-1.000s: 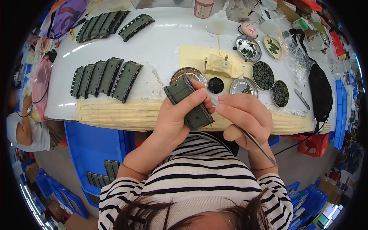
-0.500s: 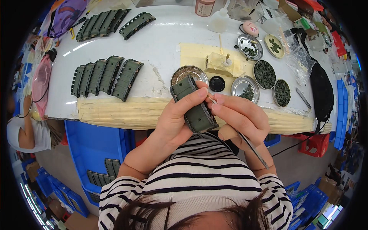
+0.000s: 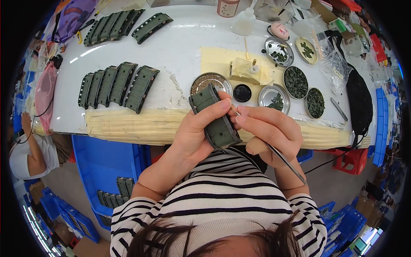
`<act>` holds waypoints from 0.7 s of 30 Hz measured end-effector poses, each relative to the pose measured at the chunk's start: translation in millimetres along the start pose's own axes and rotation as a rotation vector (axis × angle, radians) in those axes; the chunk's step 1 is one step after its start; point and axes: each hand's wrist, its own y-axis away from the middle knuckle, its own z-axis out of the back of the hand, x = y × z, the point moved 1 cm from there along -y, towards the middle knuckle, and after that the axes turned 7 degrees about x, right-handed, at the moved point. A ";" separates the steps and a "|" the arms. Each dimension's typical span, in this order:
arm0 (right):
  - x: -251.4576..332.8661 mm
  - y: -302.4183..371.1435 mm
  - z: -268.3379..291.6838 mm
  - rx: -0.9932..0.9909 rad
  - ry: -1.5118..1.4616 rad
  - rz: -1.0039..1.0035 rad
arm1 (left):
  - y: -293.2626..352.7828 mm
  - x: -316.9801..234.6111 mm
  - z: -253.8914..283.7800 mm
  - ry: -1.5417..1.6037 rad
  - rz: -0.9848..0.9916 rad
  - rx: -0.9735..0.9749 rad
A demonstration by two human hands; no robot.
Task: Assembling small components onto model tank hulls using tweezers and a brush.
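My left hand (image 3: 195, 130) is closed round a dark green curved segment (image 3: 221, 132) with ridged, toothed edges and small holes, held tilted just above the table's front edge. My thumb lies across its upper part. In my right hand (image 3: 277, 130) is a pair of slim metal tweezers (image 3: 287, 163), pinched near the tip, the back end slanting down over my wrist. The tip meets the segment's right edge beside my left thumb; whether it grips a small part is too small to tell. A tan wrap covers one right fingertip (image 3: 256, 146).
Beyond my hands stand a dish of small coppery parts (image 3: 210, 79), a black round pot (image 3: 242, 93) and a tin of green pieces (image 3: 295, 82). More green segments (image 3: 112, 86) stand in rows at left. A blue bin (image 3: 100, 158) is below. At far left, another person's arm (image 3: 35, 147) shows.
The tweezers' back end has swung slightly right and my right hand has shifted a little right. My left hand still holds the segment, nearly unmoved. The other person's arm has moved slightly.
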 end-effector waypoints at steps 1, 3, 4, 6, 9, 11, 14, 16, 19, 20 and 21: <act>-0.1 -0.8 0.3 -0.003 0.009 0.009 | -0.2 0.0 1.1 -0.002 0.000 0.006; 0.1 -1.4 0.4 -0.005 0.036 0.025 | -0.6 0.3 2.5 -0.007 -0.003 0.018; 0.1 -1.4 0.4 -0.005 0.053 0.032 | -0.8 0.5 2.8 -0.011 -0.008 0.024; 0.8 -1.8 1.1 -0.002 0.082 0.041 | -0.9 0.9 2.6 -0.014 -0.008 0.026; 2.3 -2.0 2.3 0.004 0.094 0.040 | -0.5 2.5 2.3 0.000 0.004 0.021; 2.0 -1.2 1.1 0.005 0.072 0.033 | -0.2 3.5 2.8 0.023 0.012 0.024; -1.3 3.0 -2.5 -0.034 -0.003 0.027 | 0.0 3.3 1.7 0.062 0.021 0.025; -1.3 2.7 -1.4 -0.020 0.020 0.036 | -0.3 3.2 2.4 0.062 0.025 0.034; -0.3 1.8 0.2 -0.005 0.034 0.039 | -0.4 3.3 3.3 0.067 0.028 0.042; -0.1 1.6 0.3 -0.001 0.036 0.038 | -0.4 3.3 3.6 0.069 0.029 0.044; -0.3 1.8 0.2 -0.005 0.039 0.040 | -0.6 3.6 4.1 0.065 0.023 0.049</act>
